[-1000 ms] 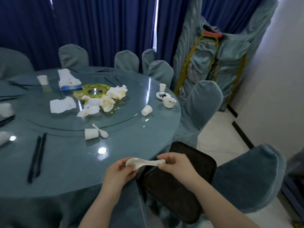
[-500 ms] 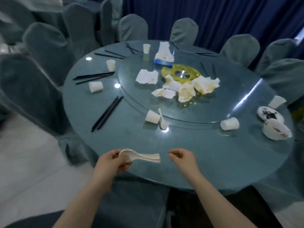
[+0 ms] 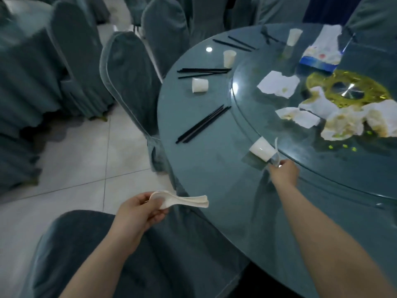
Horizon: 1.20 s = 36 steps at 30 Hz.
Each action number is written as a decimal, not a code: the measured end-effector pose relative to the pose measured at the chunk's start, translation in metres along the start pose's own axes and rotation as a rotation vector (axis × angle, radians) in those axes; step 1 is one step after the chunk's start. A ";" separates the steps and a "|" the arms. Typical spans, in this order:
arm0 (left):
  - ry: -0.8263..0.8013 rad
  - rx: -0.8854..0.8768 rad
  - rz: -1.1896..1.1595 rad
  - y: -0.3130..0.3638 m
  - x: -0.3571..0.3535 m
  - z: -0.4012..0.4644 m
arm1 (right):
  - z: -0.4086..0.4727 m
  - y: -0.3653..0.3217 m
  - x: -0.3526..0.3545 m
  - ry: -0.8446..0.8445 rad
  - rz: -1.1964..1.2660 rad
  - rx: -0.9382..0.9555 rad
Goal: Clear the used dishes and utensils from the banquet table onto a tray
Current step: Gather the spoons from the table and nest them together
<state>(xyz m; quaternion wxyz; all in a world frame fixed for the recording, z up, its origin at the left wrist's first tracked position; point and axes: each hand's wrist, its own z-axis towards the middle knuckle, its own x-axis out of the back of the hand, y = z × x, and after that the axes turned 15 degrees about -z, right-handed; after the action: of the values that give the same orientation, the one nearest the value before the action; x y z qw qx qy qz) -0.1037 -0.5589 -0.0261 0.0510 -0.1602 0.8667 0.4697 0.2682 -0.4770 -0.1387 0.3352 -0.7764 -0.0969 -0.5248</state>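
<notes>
Spoons (image 3: 182, 201), stacked, sit pinched at their bowls in my left hand (image 3: 139, 214). My right hand (image 3: 283, 174) closes on another spoon (image 3: 276, 157) beside the tipped cup (image 3: 262, 149) on the table (image 3: 214, 160). Ceramic probably: stiff, smooth, breakable, so I hold near the bowl.

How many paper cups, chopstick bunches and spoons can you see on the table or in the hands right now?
Paper cups: 4
Chopstick bunches: 3
Spoons: one stack in the left hand, exact number unclear; 1 at the right hand
Total: 9 groups
</notes>
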 end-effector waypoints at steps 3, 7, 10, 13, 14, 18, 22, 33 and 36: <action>0.021 -0.010 -0.026 0.002 0.003 -0.003 | -0.003 0.005 0.004 0.024 0.016 -0.033; -0.023 0.011 -0.017 -0.003 -0.001 -0.007 | -0.040 0.025 0.019 0.098 0.190 -0.022; -0.064 0.038 -0.024 -0.008 -0.003 -0.010 | -0.080 0.036 0.031 0.107 0.331 0.015; -0.113 0.061 -0.021 -0.011 -0.004 -0.017 | -0.121 0.035 0.050 0.101 0.471 0.072; -0.134 0.071 -0.011 -0.012 -0.004 -0.020 | -0.135 0.034 0.057 0.085 0.523 0.086; -0.199 0.109 -0.027 -0.012 -0.002 -0.034 | -0.184 0.029 0.084 0.006 0.686 0.148; -0.284 0.124 -0.046 -0.007 0.001 -0.047 | -0.224 0.016 0.102 -0.139 0.838 0.253; -0.461 0.105 -0.021 -0.003 0.008 -0.077 | -0.315 -0.031 0.097 -0.054 0.075 0.609; -0.494 0.091 -0.024 -0.004 0.016 -0.080 | -0.327 -0.036 0.096 -0.045 0.006 0.630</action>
<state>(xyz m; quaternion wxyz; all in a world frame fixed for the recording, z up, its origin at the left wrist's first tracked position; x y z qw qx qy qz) -0.1124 -0.6312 0.0112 0.2741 -0.0484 0.8461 0.4546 0.0455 -0.6725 0.0343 0.5586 -0.6459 -0.2601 -0.4507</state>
